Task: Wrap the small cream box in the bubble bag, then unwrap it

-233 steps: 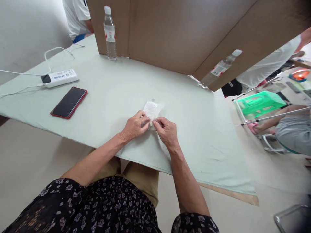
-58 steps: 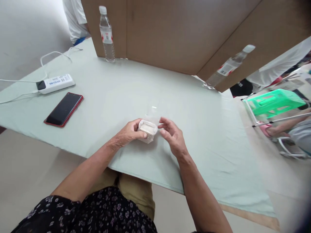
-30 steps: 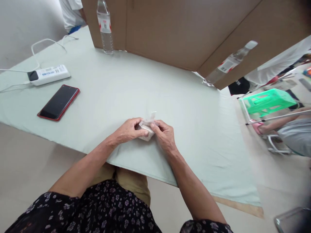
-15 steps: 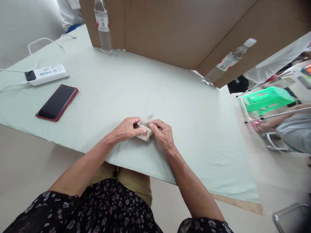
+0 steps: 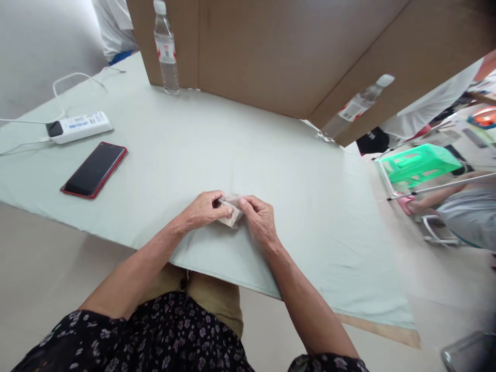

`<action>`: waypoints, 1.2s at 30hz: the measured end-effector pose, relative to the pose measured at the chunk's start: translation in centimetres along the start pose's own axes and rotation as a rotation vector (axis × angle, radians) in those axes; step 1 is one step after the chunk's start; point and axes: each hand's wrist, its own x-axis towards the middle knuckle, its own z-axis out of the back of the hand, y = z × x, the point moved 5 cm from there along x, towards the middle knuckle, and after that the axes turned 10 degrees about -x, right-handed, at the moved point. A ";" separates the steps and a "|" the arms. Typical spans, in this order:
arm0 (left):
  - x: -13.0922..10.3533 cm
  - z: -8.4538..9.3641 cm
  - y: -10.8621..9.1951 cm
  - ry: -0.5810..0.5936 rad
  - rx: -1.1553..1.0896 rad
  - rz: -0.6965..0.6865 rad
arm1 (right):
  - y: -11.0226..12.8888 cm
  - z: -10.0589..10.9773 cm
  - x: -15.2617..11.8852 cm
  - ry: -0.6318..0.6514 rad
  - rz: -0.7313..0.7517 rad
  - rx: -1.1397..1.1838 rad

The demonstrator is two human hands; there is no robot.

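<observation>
A small pale box (image 5: 229, 219) in clear, crinkled wrapping is held just above or on the green tablecloth near the front edge. My left hand (image 5: 205, 209) grips its left side, thumb across the top. On the other side, my right hand (image 5: 259, 214) pinches the clear wrapping (image 5: 234, 199) between thumb and fingertips. The print on the box is too small to read.
A black phone with a red case (image 5: 94, 169) and a white power strip (image 5: 80, 127) with cables lie at the left. Two water bottles (image 5: 167, 57) (image 5: 355, 107) stand by the cardboard panel (image 5: 256, 51). Beyond the table's right side are a green stool (image 5: 420, 163) and a seated person's leg.
The flap of clear wrapping that stuck up between my hands now lies lower, toward my right fingers. The whole view has shifted slightly, while both hands keep their hold.
</observation>
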 end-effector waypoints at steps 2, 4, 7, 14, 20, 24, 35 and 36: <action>-0.1 0.1 0.0 -0.024 0.029 -0.009 | -0.2 0.1 0.1 0.042 -0.023 0.015; -0.1 0.2 0.0 -0.067 0.048 -0.016 | -0.4 0.1 0.1 0.112 -0.032 0.009; -0.1 0.4 -0.1 -0.126 0.068 -0.029 | -0.3 -0.1 0.0 0.177 0.000 -0.097; -0.5 0.4 -0.9 -0.017 -0.071 0.001 | 0.0 -0.2 -0.2 0.095 0.096 -0.218; -0.3 0.5 -0.1 0.005 -0.140 0.028 | -0.8 -0.1 1.0 0.102 -0.019 0.034; -0.3 0.5 0.2 0.009 -0.095 0.024 | -0.4 -0.8 1.5 0.104 -0.093 0.198; -0.4 0.2 -0.6 0.017 0.002 -0.037 | 0.8 -0.4 1.2 -0.038 -0.034 0.221; -0.3 0.2 -0.6 0.010 0.020 -0.047 | 0.8 -0.4 1.1 -0.040 -0.026 0.205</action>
